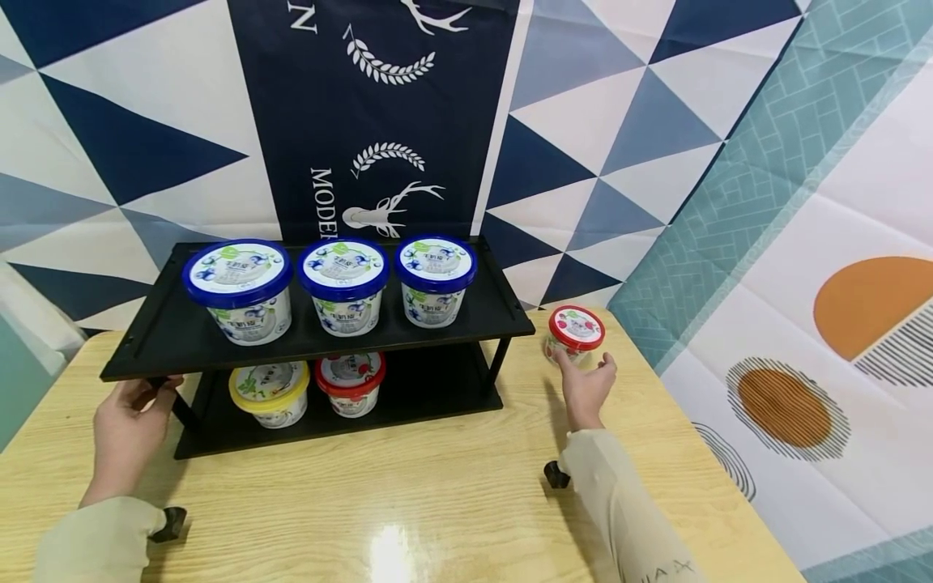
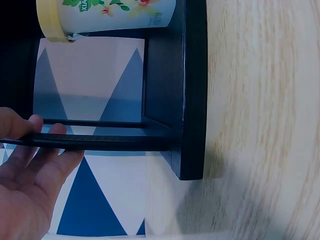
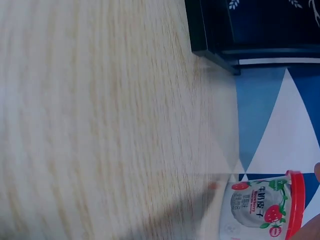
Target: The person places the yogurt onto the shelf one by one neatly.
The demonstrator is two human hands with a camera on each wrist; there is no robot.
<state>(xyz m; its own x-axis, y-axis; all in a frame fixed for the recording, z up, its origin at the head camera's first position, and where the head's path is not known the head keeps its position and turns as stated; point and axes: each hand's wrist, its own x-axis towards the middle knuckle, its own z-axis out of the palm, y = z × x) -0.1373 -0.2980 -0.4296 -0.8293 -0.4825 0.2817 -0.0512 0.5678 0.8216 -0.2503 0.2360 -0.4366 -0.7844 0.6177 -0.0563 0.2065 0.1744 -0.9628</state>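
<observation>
My left hand (image 1: 131, 425) grips the left front post (image 2: 105, 142) of a black two-tier shelf (image 1: 503, 320), its thumb and fingers on either side of that post. At the right, my right hand (image 1: 585, 393) is beside a small red-lidded cup (image 1: 576, 325) with strawberries printed on it, fingers and thumb spread; one digit overlaps the cup's side. In the right wrist view the cup (image 3: 257, 207) shows at the bottom right, and only small parts of the hand appear near its lid.
Three larger blue-lidded tubs, among them a middle tub (image 1: 346, 283), stand on the upper tier. Below are a yellow-lidded tub (image 1: 270, 393) and a red-lidded tub (image 1: 351, 385). Patterned cloth (image 1: 576, 154) hangs behind the wooden table (image 1: 350, 502) and along its right side.
</observation>
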